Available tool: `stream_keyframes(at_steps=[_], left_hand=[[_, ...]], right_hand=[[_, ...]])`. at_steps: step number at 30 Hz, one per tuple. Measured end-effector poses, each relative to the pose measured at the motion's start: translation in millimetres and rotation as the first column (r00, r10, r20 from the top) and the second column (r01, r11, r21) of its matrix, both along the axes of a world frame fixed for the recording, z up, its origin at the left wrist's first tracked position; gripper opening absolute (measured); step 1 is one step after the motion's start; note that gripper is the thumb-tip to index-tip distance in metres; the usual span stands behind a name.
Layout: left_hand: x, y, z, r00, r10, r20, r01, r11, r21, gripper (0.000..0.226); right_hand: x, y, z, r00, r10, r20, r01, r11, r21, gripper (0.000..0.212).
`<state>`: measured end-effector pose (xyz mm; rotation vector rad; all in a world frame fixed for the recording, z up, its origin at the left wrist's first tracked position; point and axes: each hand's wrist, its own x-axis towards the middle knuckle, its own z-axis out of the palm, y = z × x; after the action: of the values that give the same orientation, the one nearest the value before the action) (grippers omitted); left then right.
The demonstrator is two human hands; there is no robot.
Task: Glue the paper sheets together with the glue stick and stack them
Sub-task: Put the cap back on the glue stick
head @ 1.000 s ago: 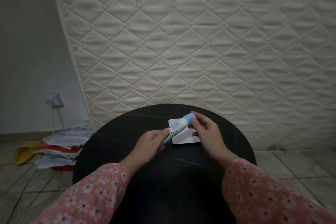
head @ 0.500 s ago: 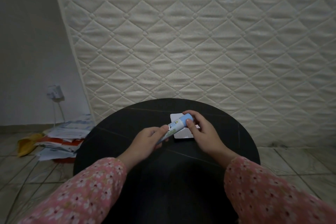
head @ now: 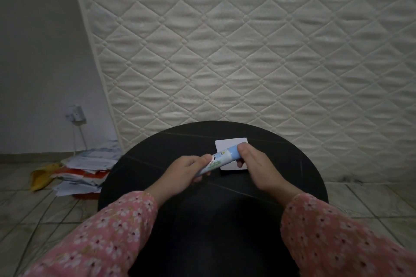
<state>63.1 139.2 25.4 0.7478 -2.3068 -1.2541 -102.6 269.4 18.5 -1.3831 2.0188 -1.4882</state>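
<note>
**Glue stick held in both hands over the paper**

Round black surface [head: 139,177] in front of a quilted white mattress [head: 247,51] leaning upright behind it. Grey wall to the left with a socket and plug [head: 76,114], cord hanging down to the tiled floor [head: 27,209]. Beside the surface on the floor, a loose heap of papers [head: 83,171] with a yellow bag [head: 42,175] at its left edge. Pink floral sleeves [head: 108,236] filling the bottom of the view.

White paper [head: 229,143] lying flat toward the far side of the surface, its near half hidden by the glue stick [head: 221,157] and the right hand [head: 261,171]. Stick held slantwise above the paper, blue end up and to the right, printed body down and to the left. Left hand [head: 186,172] curled round the lower body; right hand pinching the blue end between thumb and fingers. Hard to tell whether the cap is on or parting from the body.

Against half a second ago: same two-handed hold, stick at much the same slant, right fingers closed further over the blue end and blurred. Paper in the same spot on the surface. Camera tipped slightly, with the surface sitting a touch to the right in the view.
</note>
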Motion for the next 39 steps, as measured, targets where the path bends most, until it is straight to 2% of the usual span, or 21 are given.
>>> stream_keyframes(at_steps=[3,8,13,16,19,22,24,28,35,39], left_hand=[[-0.6,3.6,1.0,1.0,-0.004,-0.001,0.004,1.0,-0.015,0.047],[-1.0,5.2,-0.1,1.0,0.0,0.018,0.001,0.998,-0.061,0.047],[-2.6,5.8,1.3,1.0,0.017,0.003,-0.017,0.992,-0.126,0.048],[-2.5,4.1,6.2,0.999,0.029,-0.028,-0.031,0.998,-0.045,0.044],[-1.6,5.0,10.9,0.997,0.049,-0.06,-0.047,0.998,0.045,0.046],[0.5,5.2,13.2,0.998,0.044,-0.053,-0.037,0.991,0.126,0.05],[2.3,4.4,13.4,0.999,0.032,-0.016,-0.029,0.987,0.159,0.05],[6.2,4.8,12.6,0.998,-0.019,0.054,0.01,0.987,0.163,0.05],[2.6,7.4,14.2,0.999,-0.003,0.053,0.001,0.999,0.038,0.05],[0.9,5.6,13.6,0.998,0.002,0.062,0.0,1.0,-0.029,0.049]], right_hand=[[2.4,-3.9,-0.9,0.999,0.039,0.022,-0.04,0.999,0.021,0.036],[0.6,-6.8,0.2,1.0,0.015,-0.005,-0.015,0.999,0.047,0.043],[7.1,-14.7,8.4,0.995,-0.103,0.009,0.102,0.994,0.043,0.052],[11.9,-18.9,12.9,0.985,-0.099,0.141,0.095,0.995,0.029,0.059],[8.7,-18.5,8.1,0.966,-0.106,0.237,0.115,0.993,-0.025,0.054],[3.6,-10.7,2.9,0.994,0.013,0.107,-0.004,0.996,-0.088,0.031],[2.9,-4.2,2.1,0.993,0.116,0.013,-0.114,0.988,-0.099,0.028],[3.3,-3.1,0.5,0.971,0.107,-0.212,-0.101,0.994,0.041,0.025],[8.6,-13.5,4.8,0.975,-0.022,-0.22,0.03,0.999,0.034,0.031],[4.5,-15.5,8.4,0.986,0.004,-0.169,0.008,0.997,0.071,0.029]])
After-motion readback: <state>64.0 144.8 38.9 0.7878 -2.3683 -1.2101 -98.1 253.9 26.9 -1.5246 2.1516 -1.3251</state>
